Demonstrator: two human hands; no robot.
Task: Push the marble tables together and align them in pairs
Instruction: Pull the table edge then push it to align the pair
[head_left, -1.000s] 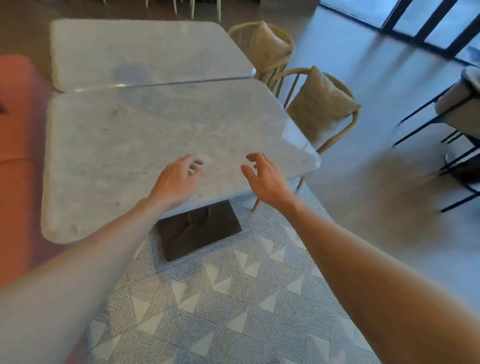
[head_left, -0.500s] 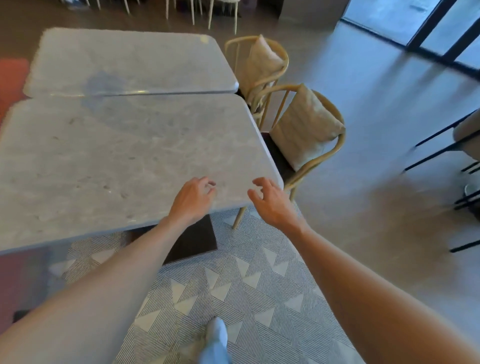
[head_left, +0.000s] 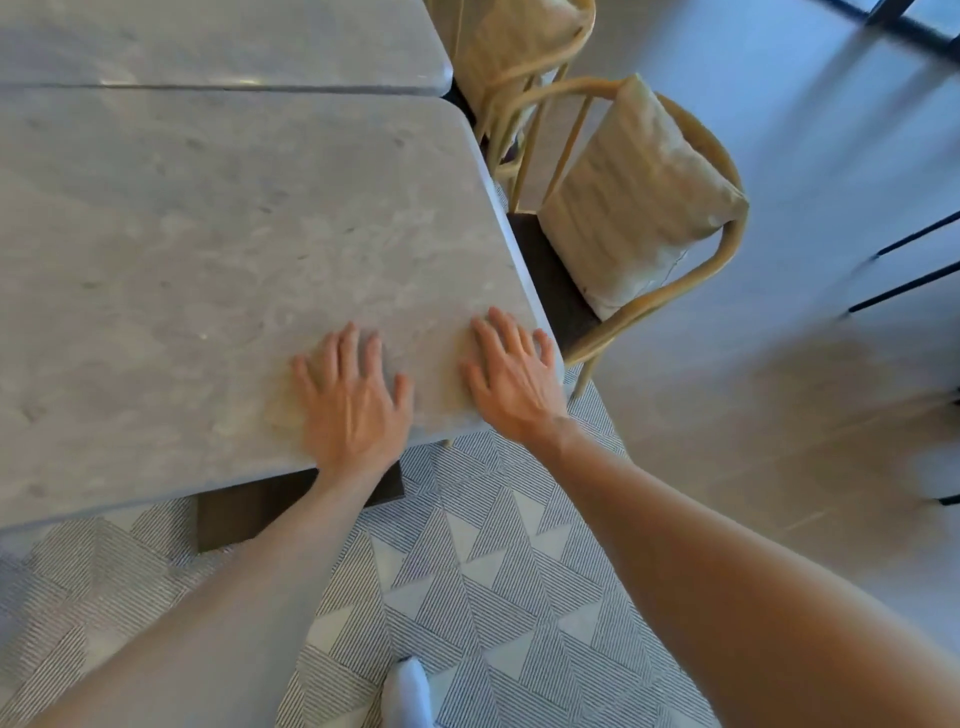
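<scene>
Both hands now press flat on the near marble table (head_left: 208, 234).

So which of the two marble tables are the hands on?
The near table: both the left hand and right hand press flat on it; the far table is untouched.

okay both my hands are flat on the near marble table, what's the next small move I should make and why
Probably a gentle push to the left. Your left hand and right hand lie flat by the near table's right corner, a thin dark seam still shows against the far table, and the near table's right edge sticks out past the far one's corner, toward the wicker chair.
</scene>
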